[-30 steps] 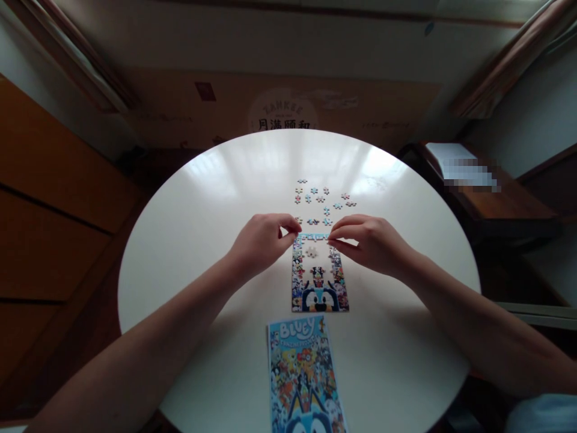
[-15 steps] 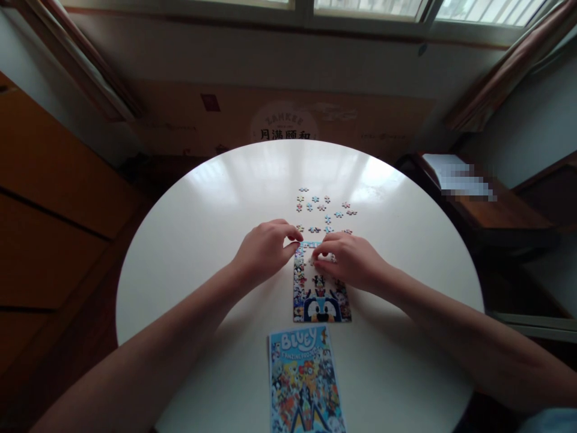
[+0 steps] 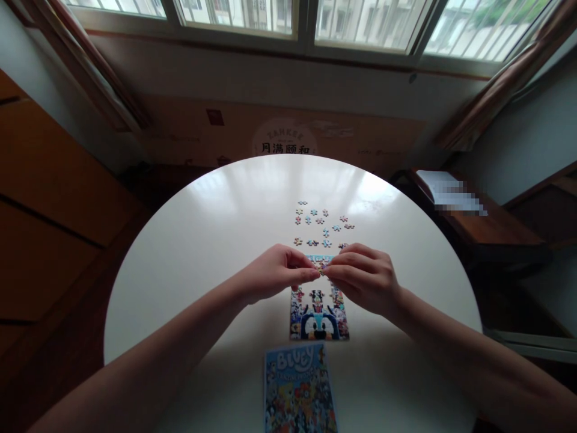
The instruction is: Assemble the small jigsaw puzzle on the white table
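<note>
Over the upper part of a partly assembled jigsaw puzzle point(image 3: 319, 325), my left hand point(image 3: 279, 273) and my right hand point(image 3: 366, 276) meet fingertip to fingertip. A small yellowish puzzle piece point(image 3: 321, 272) is pinched between them, and the fingers cover much of it. The puzzle shows a blue cartoon dog's face at its near edge, with white gaps in the middle. Loose puzzle pieces point(image 3: 326, 232) lie spread beyond its far edge. Nearer to me is a picture sheet point(image 3: 298, 385) headed "BLUEY", cut off by the bottom of the view.
All this lies on a round white table point(image 3: 189, 240). A wooden side table point(image 3: 496, 225) with white paper point(image 3: 444, 183) on it stands at the right. Wooden cabinets point(image 3: 49, 198) are at the left, and windows point(image 3: 369, 24) run along the back.
My left hand has moved right to meet my right hand, and their fingertips now pinch a piece together. The view has tilted up, showing more window.
</note>
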Demonstrator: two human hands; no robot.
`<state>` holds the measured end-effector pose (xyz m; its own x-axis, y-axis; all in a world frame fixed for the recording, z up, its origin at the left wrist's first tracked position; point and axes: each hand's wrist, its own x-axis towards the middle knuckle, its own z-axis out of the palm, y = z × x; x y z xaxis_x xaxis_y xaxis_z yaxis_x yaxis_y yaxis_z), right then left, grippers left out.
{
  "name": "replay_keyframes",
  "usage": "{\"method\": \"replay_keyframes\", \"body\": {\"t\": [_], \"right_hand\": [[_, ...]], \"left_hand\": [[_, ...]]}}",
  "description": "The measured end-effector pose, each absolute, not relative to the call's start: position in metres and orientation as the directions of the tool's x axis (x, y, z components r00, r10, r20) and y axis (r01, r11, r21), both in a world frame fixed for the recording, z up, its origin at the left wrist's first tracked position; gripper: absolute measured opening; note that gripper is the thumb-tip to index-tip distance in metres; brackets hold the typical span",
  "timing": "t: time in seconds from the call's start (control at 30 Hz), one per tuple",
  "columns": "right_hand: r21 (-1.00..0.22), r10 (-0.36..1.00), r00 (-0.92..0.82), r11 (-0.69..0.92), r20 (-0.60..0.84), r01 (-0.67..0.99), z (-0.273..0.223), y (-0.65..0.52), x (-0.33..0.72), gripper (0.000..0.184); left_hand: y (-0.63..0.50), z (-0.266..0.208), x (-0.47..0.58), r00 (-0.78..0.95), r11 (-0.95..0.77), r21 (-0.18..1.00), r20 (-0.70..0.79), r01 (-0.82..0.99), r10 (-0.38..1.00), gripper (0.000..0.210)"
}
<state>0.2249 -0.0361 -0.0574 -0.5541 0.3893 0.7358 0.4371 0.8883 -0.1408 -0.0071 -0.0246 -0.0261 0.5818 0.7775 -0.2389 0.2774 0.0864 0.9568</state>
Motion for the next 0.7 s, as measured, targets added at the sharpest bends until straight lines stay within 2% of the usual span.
{"method": "replay_keyframes", "body": {"t": [0.1,0.17,0.33,0.43,0.57,0.7], "right_hand": [[-0.127,0.355,-0.558,0.905,0.750,0.405,-0.058,-0.037,0.222,0.011],[-0.165,0.373,-0.545,0.905,0.751,0.393,-0.058,-0.037,0.221,0.015],[-0.409,0.536,-0.424,0.840,0.730,0.357,-0.055,-0.034,0.222,0.022],[-0.499,0.555,-0.460,0.830,0.693,0.249,-0.056,-0.030,0.223,0.021],[-0.541,0.541,-0.519,0.824,0.662,0.169,-0.059,-0.026,0.221,0.014],[-0.562,0.541,-0.531,0.815,0.653,0.140,-0.062,-0.027,0.217,0.010]], "left_hand": [[-0.025,-0.026,-0.006,0.580,0.132,0.957,-0.263,0.258,0.771,0.015],[-0.025,-0.026,-0.006,0.571,0.144,0.954,-0.275,0.264,0.774,0.014],[-0.023,-0.023,-0.010,0.562,0.104,0.933,-0.293,0.344,0.773,0.019],[-0.023,-0.022,-0.012,0.584,0.040,0.912,-0.295,0.408,0.756,0.025],[-0.023,-0.023,-0.013,0.614,-0.033,0.899,-0.271,0.437,0.742,0.025],[-0.023,-0.024,-0.010,0.605,-0.026,0.905,-0.263,0.425,0.751,0.020]]}}
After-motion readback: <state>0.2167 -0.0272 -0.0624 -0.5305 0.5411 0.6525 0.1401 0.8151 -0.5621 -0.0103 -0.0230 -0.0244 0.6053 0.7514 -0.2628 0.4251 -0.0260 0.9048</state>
